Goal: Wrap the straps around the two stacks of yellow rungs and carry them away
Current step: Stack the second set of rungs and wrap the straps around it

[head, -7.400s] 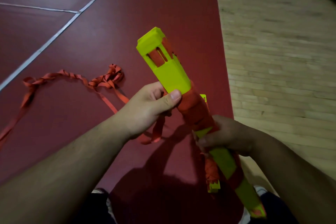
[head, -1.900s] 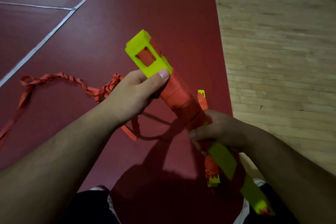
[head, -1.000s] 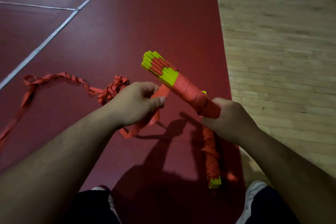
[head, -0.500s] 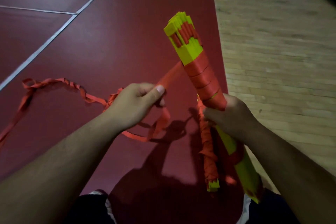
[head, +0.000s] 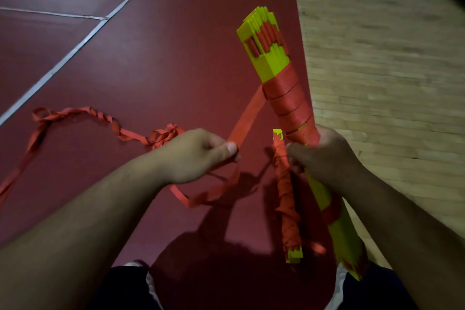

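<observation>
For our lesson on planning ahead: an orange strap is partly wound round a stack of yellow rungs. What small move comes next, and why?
Probably carry the left hand round the stack of yellow rungs, laying one more turn of strap above the last. The strap runs taut from its pinch to the top winding, and the right hand grips the stack below.

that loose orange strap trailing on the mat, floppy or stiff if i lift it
Probably floppy: the strap lies twisted and looped on the mat and sags below the left hand. Likely light: a pinch holds it taut to the stack of rungs. Its tangle may snag when pulled.
</observation>
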Tool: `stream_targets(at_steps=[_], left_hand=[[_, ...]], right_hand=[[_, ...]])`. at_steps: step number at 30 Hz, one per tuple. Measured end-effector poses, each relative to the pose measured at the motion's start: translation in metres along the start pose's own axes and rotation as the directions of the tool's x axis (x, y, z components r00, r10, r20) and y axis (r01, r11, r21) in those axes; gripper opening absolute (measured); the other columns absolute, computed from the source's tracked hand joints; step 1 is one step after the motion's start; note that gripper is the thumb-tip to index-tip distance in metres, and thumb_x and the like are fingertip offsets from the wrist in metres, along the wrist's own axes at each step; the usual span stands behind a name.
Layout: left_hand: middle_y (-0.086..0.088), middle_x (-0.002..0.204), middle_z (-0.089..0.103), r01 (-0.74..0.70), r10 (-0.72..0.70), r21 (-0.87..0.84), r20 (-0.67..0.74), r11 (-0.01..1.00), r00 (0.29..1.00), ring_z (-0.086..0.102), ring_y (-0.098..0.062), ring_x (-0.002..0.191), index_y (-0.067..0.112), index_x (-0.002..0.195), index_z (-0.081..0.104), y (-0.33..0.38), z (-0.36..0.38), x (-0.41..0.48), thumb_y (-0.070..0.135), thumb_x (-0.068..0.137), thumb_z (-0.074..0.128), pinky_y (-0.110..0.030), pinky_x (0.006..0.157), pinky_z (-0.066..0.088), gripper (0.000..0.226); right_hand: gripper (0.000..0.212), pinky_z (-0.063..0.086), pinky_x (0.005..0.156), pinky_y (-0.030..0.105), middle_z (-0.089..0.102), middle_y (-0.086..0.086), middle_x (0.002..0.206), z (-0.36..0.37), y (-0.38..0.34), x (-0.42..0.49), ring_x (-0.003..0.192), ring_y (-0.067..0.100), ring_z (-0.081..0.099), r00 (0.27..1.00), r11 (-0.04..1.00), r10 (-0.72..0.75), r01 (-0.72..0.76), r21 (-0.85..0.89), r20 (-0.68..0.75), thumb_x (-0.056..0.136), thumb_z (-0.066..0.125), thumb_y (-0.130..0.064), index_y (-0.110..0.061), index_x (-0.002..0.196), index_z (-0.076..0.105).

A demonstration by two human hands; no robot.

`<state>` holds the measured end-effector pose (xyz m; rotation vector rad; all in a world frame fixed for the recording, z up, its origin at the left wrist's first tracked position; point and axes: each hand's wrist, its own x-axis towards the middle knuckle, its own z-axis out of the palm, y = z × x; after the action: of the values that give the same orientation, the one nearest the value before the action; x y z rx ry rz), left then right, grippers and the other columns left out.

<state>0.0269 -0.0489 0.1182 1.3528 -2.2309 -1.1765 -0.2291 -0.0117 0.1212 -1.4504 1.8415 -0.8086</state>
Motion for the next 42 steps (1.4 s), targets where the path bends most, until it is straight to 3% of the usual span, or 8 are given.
stream_targets(at_steps=[5, 11, 19, 25, 30, 35, 38, 42], left_hand=[[0.014, 0.098, 0.071, -0.239, 0.238, 0.005, -0.123, 0.971, 0.964, 0.066, 0.001, 0.094, 0.025, 0.092, 0.078, 0.002, 0.008, 0.001, 0.032, 0.094, 0.055, -0.018, 0.084, 0.046, 0.025], [0.011, 0.087, 0.065, -0.265, 0.235, -0.054, -0.313, 0.963, 0.920, 0.068, -0.008, 0.068, 0.029, 0.107, 0.068, 0.007, 0.005, -0.001, 0.025, 0.094, 0.054, -0.023, 0.064, 0.049, 0.019], [-0.017, 0.072, 0.069, -0.137, 0.104, -0.290, -0.129, 0.947, 0.986, 0.066, -0.023, 0.061, 0.025, 0.094, 0.068, 0.009, 0.008, -0.001, 0.055, 0.088, 0.058, -0.037, 0.058, 0.049, 0.032], [-0.005, 0.078, 0.074, -0.055, 0.028, -0.405, -0.073, 0.913, 0.997, 0.067, -0.019, 0.059, 0.018, 0.122, 0.056, 0.011, 0.005, 0.000, 0.018, 0.102, 0.056, -0.027, 0.053, 0.049, 0.020], [-0.003, 0.083, 0.075, -0.076, 0.052, -0.145, -0.163, 0.987, 0.985, 0.070, -0.021, 0.077, 0.027, 0.090, 0.073, 0.004, 0.004, 0.001, 0.037, 0.098, 0.059, -0.037, 0.071, 0.053, 0.019], [0.012, 0.070, 0.064, -0.053, -0.018, -0.288, -0.238, 0.956, 0.971, 0.055, -0.010, 0.058, 0.025, 0.112, 0.060, 0.006, 0.007, 0.007, 0.027, 0.097, 0.054, -0.026, 0.057, 0.044, 0.016], [0.014, 0.058, 0.056, -0.063, 0.009, -0.144, -0.345, 0.988, 0.938, 0.049, -0.004, 0.054, 0.029, 0.084, 0.064, 0.004, 0.004, 0.008, 0.039, 0.096, 0.055, -0.029, 0.058, 0.041, 0.018], [0.010, 0.079, 0.064, -0.011, 0.050, 0.080, -0.507, 0.997, 0.861, 0.057, -0.008, 0.075, 0.027, 0.075, 0.058, 0.000, -0.002, 0.008, 0.030, 0.098, 0.058, -0.026, 0.068, 0.037, 0.023]], right_hand=[[0.010, 0.056, 0.067, 0.048, 0.069, 0.007, 0.063, 0.001, 0.002, -0.001, 0.058, 0.028, 0.066, 0.995, 1.000, -0.022, 0.024, -0.020, 0.097, 0.073, 0.070, -0.012, -0.013, 0.071, 0.061], [0.007, 0.055, 0.066, 0.050, 0.070, 0.010, 0.064, 0.000, 0.001, 0.000, 0.063, 0.036, 0.067, 0.993, 0.998, -0.062, 0.062, 0.002, 0.101, 0.075, 0.069, -0.008, -0.009, 0.072, 0.063], [0.007, 0.044, 0.055, 0.024, 0.066, 0.005, 0.062, 0.007, 0.002, -0.002, 0.051, 0.008, 0.055, 0.983, 0.993, -0.095, 0.104, -0.052, 0.157, 0.076, 0.072, -0.005, -0.009, 0.077, 0.066], [0.010, 0.046, 0.059, 0.033, 0.069, 0.010, 0.068, 0.008, 0.004, -0.002, 0.056, 0.016, 0.059, 0.981, 0.989, -0.092, 0.109, -0.095, 0.173, 0.075, 0.074, -0.009, -0.009, 0.078, 0.065], [0.010, 0.046, 0.060, 0.035, 0.069, 0.011, 0.069, 0.011, 0.005, -0.003, 0.056, 0.015, 0.057, 0.975, 0.986, -0.087, 0.114, -0.125, 0.203, 0.074, 0.073, -0.010, -0.009, 0.076, 0.063], [0.010, 0.049, 0.061, 0.037, 0.070, 0.008, 0.068, 0.011, 0.004, -0.003, 0.059, 0.018, 0.062, 0.970, 0.984, -0.082, 0.115, -0.136, 0.229, 0.074, 0.073, -0.012, -0.011, 0.079, 0.065], [0.009, 0.051, 0.057, 0.033, 0.072, 0.010, 0.066, 0.010, 0.003, -0.004, 0.056, 0.018, 0.066, 0.967, 0.993, -0.046, 0.073, -0.097, 0.251, 0.075, 0.072, -0.008, -0.009, 0.081, 0.065], [0.008, 0.051, 0.057, 0.033, 0.071, 0.013, 0.067, 0.009, 0.002, -0.004, 0.052, 0.016, 0.064, 0.956, 0.998, -0.004, 0.024, -0.064, 0.292, 0.077, 0.071, -0.006, -0.007, 0.080, 0.064]])
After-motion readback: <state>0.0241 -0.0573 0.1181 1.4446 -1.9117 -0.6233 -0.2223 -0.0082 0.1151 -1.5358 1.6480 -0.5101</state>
